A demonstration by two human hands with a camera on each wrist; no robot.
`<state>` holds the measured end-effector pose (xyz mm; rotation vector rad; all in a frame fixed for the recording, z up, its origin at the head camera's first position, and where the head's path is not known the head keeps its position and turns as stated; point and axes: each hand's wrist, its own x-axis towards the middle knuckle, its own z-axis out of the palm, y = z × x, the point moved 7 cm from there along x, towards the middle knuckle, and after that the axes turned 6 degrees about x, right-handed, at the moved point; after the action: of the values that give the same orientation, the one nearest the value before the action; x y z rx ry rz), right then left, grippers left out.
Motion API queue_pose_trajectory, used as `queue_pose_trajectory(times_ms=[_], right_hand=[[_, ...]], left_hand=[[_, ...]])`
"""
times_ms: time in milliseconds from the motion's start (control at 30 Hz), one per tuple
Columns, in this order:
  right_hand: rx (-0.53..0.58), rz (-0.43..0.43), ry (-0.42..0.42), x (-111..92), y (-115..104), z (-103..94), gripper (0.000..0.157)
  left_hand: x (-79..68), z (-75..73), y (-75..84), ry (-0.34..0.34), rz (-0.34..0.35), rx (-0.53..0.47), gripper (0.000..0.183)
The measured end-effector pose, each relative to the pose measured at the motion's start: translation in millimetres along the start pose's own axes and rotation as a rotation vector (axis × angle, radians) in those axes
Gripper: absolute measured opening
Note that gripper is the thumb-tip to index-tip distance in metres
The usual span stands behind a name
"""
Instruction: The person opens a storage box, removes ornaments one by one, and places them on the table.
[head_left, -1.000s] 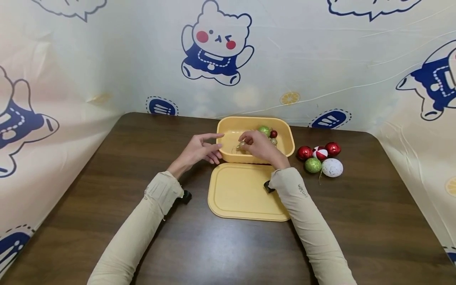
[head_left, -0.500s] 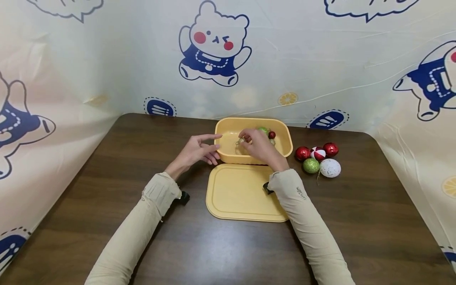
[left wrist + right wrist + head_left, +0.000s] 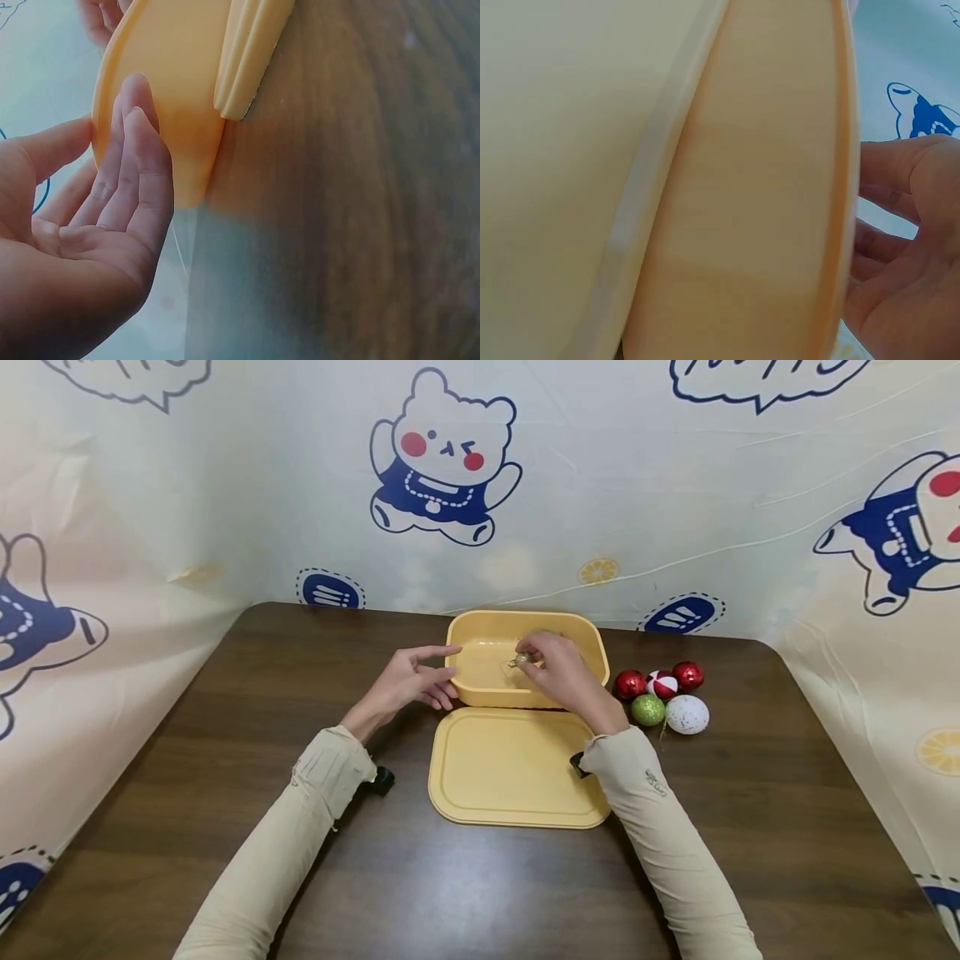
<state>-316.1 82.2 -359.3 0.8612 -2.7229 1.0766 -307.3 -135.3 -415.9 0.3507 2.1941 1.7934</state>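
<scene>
Near the table's back edge stands a yellow plastic box point(image 3: 480, 695). My left hand point(image 3: 408, 683) is at its left end. In the left wrist view my left hand point(image 3: 97, 217) has its fingers nearly straight against the box wall point(image 3: 191, 90), with one digit at the rim. Over the inside of the box, my right hand point(image 3: 567, 670) pinches a small gold bauble point(image 3: 521, 658) with a thin hanging loop. The right wrist view shows my right hand point(image 3: 915, 247) partly hidden behind the box wall point(image 3: 757, 172); the bauble is out of sight there.
A flat yellow lid point(image 3: 510, 768) lies in front of the box. To the box's right sit two red baubles point(image 3: 630, 684), a red-and-white ball point(image 3: 662, 684), a green glitter bauble point(image 3: 647, 710) and a white speckled egg-shaped ornament point(image 3: 687, 715). A printed cloth hangs behind the table.
My right hand has moved slightly right with the gold bauble and now covers most of the other baubles in the box. My left hand stays at the box's left end.
</scene>
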Motion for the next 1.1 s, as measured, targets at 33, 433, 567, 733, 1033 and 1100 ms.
queue_pose_trajectory(times_ms=[33,433,567,733,1033,1100], right_hand=[[0.003,-0.002,0.003,-2,0,-2.0,0.018],[-0.037,-0.017,0.045,-26,7,-26.8,0.017],[-0.036,0.005,0.061,-35,10,-34.0,0.019],[-0.037,0.013,0.075,-46,12,-42.8,0.021],[-0.083,0.036,0.125,-67,20,-66.2,0.025],[-0.09,0.031,0.141,-71,21,-71.2,0.025]], left_hand=[[-0.4,-0.1,0.0,0.0,-0.001,-0.001,0.048],[-1.1,-2.0,0.0,0.009,0.007,-0.012,0.05],[-0.4,0.0,-0.2,-0.003,0.006,-0.017,0.051],[0.1,0.9,-1.4,-0.002,0.001,-0.023,0.052],[1.2,-1.3,-3.3,-0.002,0.003,-0.016,0.053],[1.3,-1.3,-3.4,-0.003,0.004,-0.018,0.053]])
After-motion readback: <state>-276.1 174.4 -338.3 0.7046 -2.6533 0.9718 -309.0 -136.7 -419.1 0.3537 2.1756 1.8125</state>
